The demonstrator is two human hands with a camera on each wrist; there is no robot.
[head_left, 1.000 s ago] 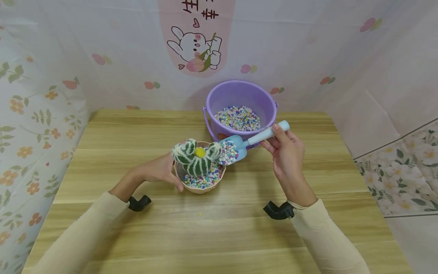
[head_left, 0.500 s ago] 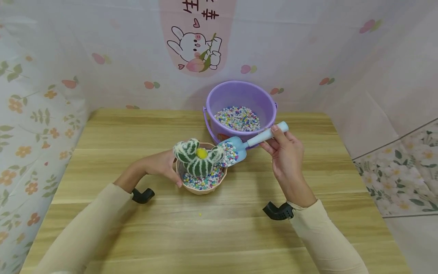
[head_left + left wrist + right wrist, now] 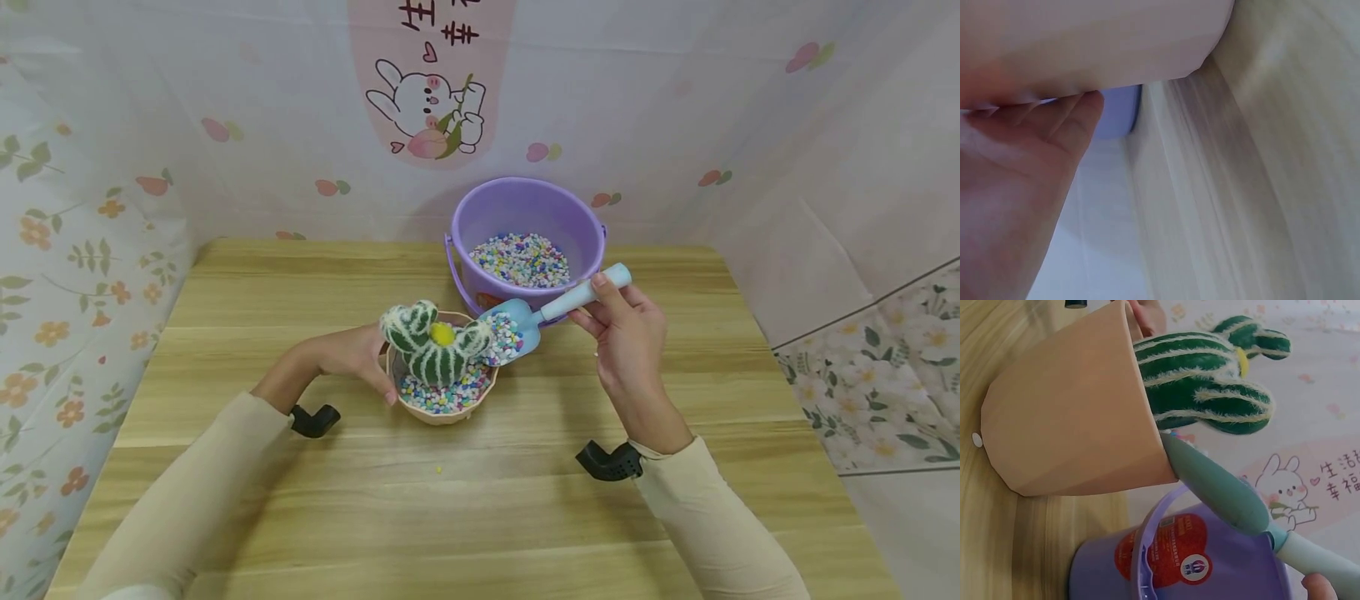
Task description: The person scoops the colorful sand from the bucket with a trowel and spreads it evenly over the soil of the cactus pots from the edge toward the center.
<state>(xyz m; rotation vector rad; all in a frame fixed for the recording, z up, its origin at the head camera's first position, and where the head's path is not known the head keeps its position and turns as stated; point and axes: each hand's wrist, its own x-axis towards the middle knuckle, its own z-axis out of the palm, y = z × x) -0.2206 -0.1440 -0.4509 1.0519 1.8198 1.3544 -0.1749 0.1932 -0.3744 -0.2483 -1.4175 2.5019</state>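
Note:
My left hand (image 3: pixel 358 360) holds a peach flower pot (image 3: pixel 1072 406) from its left side, thumb near the front rim and the other fingers behind. In the left wrist view, fingers (image 3: pixel 1079 125) lie against the pot's wall. A green toy cactus (image 3: pixel 438 364) with white stripes and a yellow top stands in the pot, among colored pebbles (image 3: pixel 442 393). My right hand (image 3: pixel 632 333) grips the pale blue handle of a small shovel (image 3: pixel 529 333). Pebbles fill the shovel's scoop, and its tip rests at the pot's right rim beside the cactus.
Behind the pot stands a purple bucket (image 3: pixel 528 200), partly filled with pebbles, its handle hanging down the left side. A tiny yellow pebble (image 3: pixel 438 469) lies on the wooden table (image 3: pixel 480 533). A white one (image 3: pixel 977 439) lies by the pot's base. Printed cloth hangs behind the table.
The pot and left hand shifted slightly right during the first half second. The shovel has tipped down slightly at the rim, still loaded; since then almost nothing has moved.

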